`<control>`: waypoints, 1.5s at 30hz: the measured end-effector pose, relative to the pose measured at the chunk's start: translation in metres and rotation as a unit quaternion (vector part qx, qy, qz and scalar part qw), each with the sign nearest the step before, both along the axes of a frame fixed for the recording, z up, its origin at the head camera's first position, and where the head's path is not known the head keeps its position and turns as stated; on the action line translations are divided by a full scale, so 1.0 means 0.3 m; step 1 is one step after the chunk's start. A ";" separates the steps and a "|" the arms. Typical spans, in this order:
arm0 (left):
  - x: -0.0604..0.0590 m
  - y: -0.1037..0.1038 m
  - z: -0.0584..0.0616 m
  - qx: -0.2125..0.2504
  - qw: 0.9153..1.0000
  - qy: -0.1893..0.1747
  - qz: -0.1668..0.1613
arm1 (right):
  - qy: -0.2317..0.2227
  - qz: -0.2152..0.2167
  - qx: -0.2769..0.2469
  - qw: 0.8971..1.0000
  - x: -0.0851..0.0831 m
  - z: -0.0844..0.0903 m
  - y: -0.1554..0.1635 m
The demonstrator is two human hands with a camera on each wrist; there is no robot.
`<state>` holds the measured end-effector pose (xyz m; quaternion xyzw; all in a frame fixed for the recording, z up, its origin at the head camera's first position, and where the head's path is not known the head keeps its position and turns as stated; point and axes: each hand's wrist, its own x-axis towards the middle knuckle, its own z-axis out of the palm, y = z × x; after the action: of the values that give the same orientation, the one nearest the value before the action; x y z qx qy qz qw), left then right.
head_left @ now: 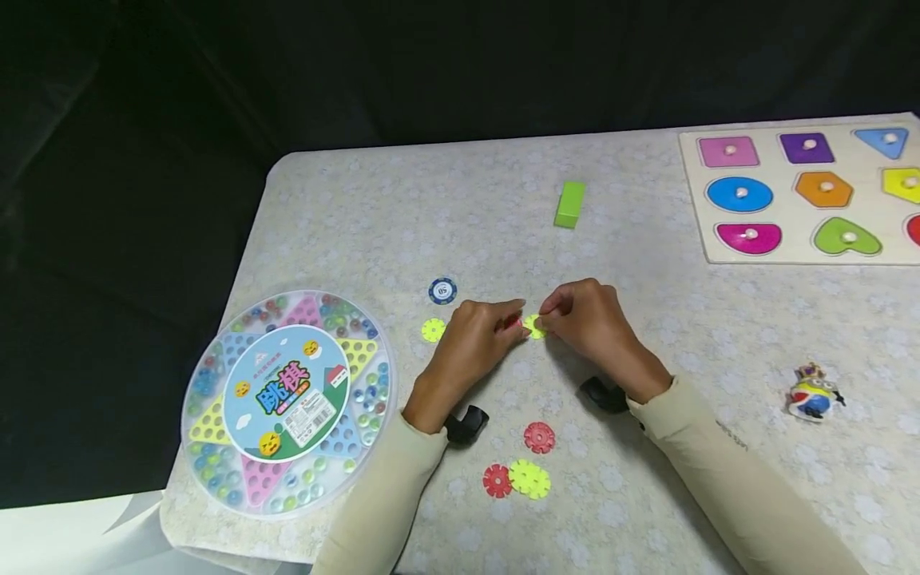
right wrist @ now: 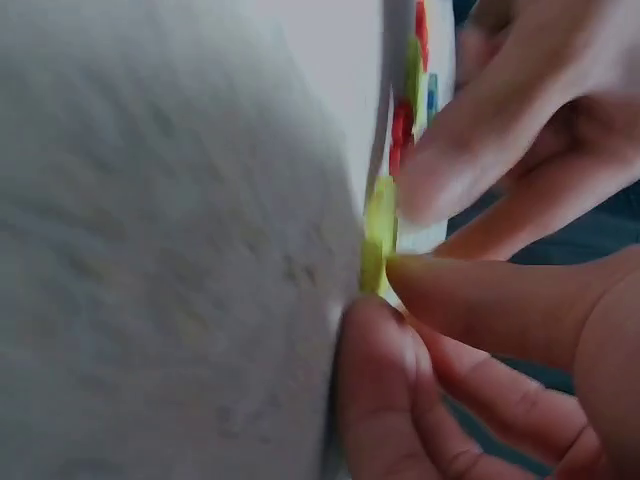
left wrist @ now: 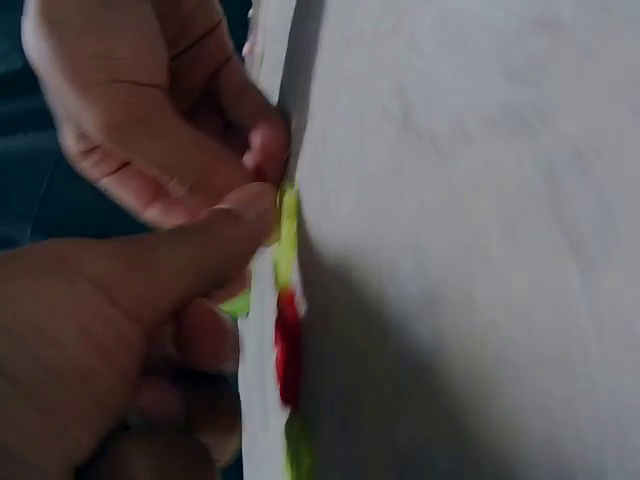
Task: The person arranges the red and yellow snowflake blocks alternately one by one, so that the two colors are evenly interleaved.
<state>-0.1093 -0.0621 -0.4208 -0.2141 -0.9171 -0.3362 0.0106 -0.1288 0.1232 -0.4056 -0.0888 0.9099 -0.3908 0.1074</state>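
Near the middle of the table, my right hand [head_left: 589,319] pinches a yellow notched plastic disc [right wrist: 376,225] between thumb and forefinger. My left hand [head_left: 474,339] meets it from the other side, its thumb on the yellow disc's edge and its other fingers bent. A red notched disc [left wrist: 288,350] adjoins the yellow one, partly covered by the left hand in the head view. Left of that hand lies another yellow notched disc [head_left: 434,330]; whether it connects to the held ones is hidden. Closer to me are a red disc [head_left: 539,437], another red disc [head_left: 497,481] and touching yellow discs [head_left: 529,479].
A round Chinese checkers set [head_left: 237,487] with marbles lies at the left. Beyond the hands are a blue chip [head_left: 442,291] and a green block [head_left: 571,204]. A shape puzzle board [head_left: 783,231] occupies the far right, with a crowned toy figure [head_left: 814,395] nearer.
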 end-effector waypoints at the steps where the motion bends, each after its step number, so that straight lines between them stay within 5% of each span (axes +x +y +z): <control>1: -0.008 0.007 0.001 -0.002 1.000 -0.005 -0.013 | 0.015 0.006 0.000 1.000 0.005 -0.005 -0.001; 5: -0.027 0.028 -0.005 -0.016 0.999 -0.027 -0.030 | 0.057 0.037 -0.013 0.998 0.063 -0.016 0.001; 12: -0.023 0.024 -0.015 -0.010 0.998 -0.055 -0.002 | 0.012 0.196 0.002 0.981 0.260 -0.011 0.015; 16: -0.020 0.029 -0.015 0.001 0.997 -0.077 0.002 | -0.008 0.204 -0.015 0.979 0.298 -0.017 0.027; 20: -0.019 0.040 -0.011 0.001 0.997 -0.083 0.000 | -0.071 0.182 -0.104 0.975 0.273 -0.018 0.060; 24: -0.023 0.048 -0.007 -0.005 0.997 -0.080 0.002 | -0.105 0.151 -0.136 0.974 0.211 0.002 0.110; 28: -0.028 0.053 -0.002 -0.008 0.997 -0.079 0.004 | -0.115 0.076 -0.106 0.985 0.106 0.027 0.151; 34: -0.035 0.063 -0.002 -0.001 0.997 -0.080 -0.001 | -0.073 0.023 -0.013 0.997 -0.003 0.025 0.148; 45: -0.022 0.068 -0.008 0.002 0.995 -0.096 -0.008 | -0.035 -0.029 0.013 0.999 0.001 0.020 0.116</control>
<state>-0.1159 -0.0419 -0.4231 -0.1885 -0.9112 -0.3574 -0.0797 -0.1284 0.1580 -0.3995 -0.0470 0.9127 -0.3851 0.1286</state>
